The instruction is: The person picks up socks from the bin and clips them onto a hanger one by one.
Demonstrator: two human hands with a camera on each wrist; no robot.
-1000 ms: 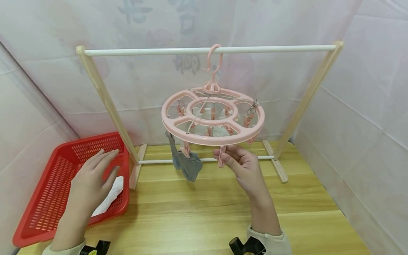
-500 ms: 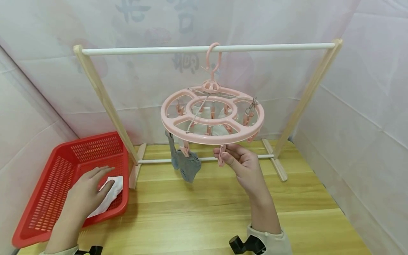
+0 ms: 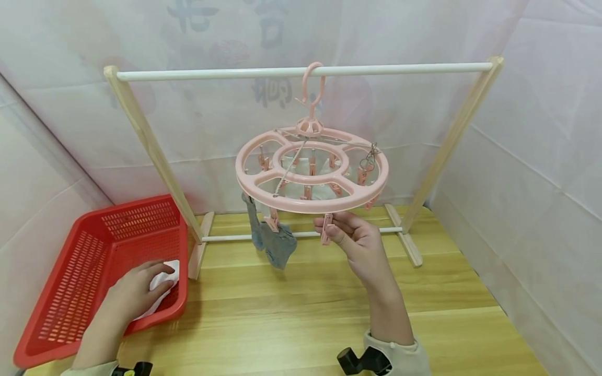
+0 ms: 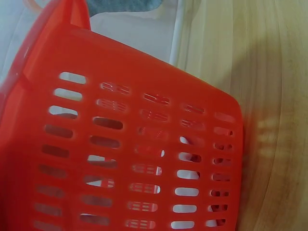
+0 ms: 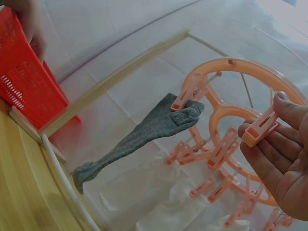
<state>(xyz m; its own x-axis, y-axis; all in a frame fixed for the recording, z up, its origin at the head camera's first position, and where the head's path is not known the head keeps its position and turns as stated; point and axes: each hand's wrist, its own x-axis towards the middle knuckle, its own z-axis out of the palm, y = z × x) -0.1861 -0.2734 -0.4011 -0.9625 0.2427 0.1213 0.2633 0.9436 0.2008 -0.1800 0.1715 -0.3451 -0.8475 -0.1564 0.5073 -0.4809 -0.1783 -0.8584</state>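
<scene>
My right hand (image 3: 364, 253) pinches a pink clothespin (image 3: 326, 232) between thumb and fingers at the front rim of a pink oval drying hanger (image 3: 301, 203). In the right wrist view nothing shows between that clothespin's jaws. Left of it, a grey sock (image 5: 154, 125) dangles from another clothespin (image 5: 188, 91). My left hand (image 3: 129, 295) is down inside the red basket (image 3: 61, 250), over a white piece of cloth (image 3: 174, 269). Its thumb and fingers lie on either side of the cloth with a gap between them. The left wrist view shows mostly the basket's slotted wall (image 4: 159, 110).
A rack with wooden posts (image 3: 146, 141) and a white top rod (image 3: 211, 74) carries the hanger by its hook. Pale cloths (image 5: 139, 192) hang behind the hanger. The basket stands at the left post's foot on the wooden table (image 3: 282, 318), with fabric walls around.
My left hand has lowered into the basket onto the white cloth, and its thumb and fingers have drawn closer together. My right hand keeps its hold on the clothespin.
</scene>
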